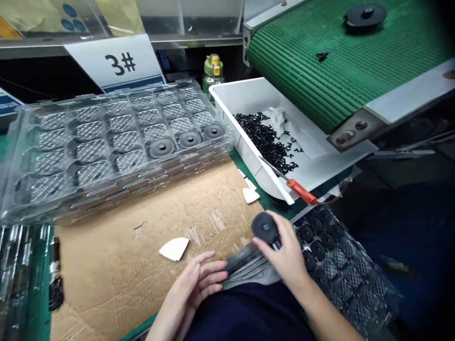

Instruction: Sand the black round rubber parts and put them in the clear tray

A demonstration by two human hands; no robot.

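Between the thumb and fingers of my right hand is a round black disc with a small raised centre. My left hand holds nothing; its fingers are apart, beside a greyish clear plastic piece by my lap. Whether the fingertips touch that plastic I cannot tell. A clear compartment tray lies at the back left on a stack, with three black discs in its front right pockets. To the right of my right hand, a lower tray holds several more black discs.
A white bin holds many small black parts; an orange-handled tool rests across its rim. A green conveyor belt carries another disc. White paper pieces lie on the cardboard, near a black marker.
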